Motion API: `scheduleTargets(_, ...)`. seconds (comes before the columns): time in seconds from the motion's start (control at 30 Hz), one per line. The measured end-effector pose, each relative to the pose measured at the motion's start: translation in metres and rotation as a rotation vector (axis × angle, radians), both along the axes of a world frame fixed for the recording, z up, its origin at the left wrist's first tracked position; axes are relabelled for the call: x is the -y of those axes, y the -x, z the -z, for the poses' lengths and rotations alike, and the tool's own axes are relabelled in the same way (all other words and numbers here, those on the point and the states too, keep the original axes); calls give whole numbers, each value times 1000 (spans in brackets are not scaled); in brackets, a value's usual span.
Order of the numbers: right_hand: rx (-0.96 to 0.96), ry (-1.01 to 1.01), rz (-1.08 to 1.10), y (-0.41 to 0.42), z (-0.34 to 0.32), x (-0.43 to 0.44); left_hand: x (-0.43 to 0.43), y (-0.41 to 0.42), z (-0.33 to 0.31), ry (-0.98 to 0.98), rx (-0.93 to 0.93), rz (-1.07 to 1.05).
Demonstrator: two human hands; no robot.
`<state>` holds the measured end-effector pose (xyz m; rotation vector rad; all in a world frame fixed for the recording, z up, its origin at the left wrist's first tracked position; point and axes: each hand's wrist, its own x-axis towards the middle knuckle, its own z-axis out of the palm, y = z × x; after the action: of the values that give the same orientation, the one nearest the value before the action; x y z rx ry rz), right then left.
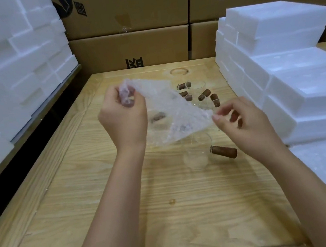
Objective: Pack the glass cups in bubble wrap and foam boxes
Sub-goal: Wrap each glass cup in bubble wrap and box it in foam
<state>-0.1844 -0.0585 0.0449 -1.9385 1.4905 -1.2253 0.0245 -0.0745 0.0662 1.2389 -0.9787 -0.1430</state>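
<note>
The left hand (124, 120) grips and the right hand (245, 125) pinches the clear bubble wrap sheet (169, 112). The clear glass cup with brown wooden handle (197, 156) sits just under the right hand, its handle pointing right.

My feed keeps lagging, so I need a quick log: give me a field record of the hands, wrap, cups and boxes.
left hand: grips bunched end of the clear bubble wrap sheet
right hand: pinches the sheet's other corner
sheet: held stretched in the air, not around a cup
nearest cup: clear glass cup with brown wooden handle, unwrapped, on the light wooden table
other cups: clustered behind, partly hidden by sheet
white foam boxes: stacked at both sides
</note>
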Motion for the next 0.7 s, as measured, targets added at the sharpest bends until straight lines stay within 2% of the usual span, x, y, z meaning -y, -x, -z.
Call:
scheduleTargets(0.1, -207, -244, -106, 11, 5, 2, 8, 4, -3, 1, 29, -150)
scheduleTargets(0.17, -276, -376, -184, 13, 6, 2, 11, 6, -5, 0, 23, -182)
scheduleTargets(0.33, -193, -599, -412, 21, 6, 3, 15, 8, -1, 26, 111, -157)
scheduleTargets(0.5, -105, -571, -472, 23, 12, 6, 13, 11, 7, 99, 182, -61)
scheduleTargets(0.7, 179, -499, -671, 31, -3, -2, 12, 15, 12, 55, 241, -35)
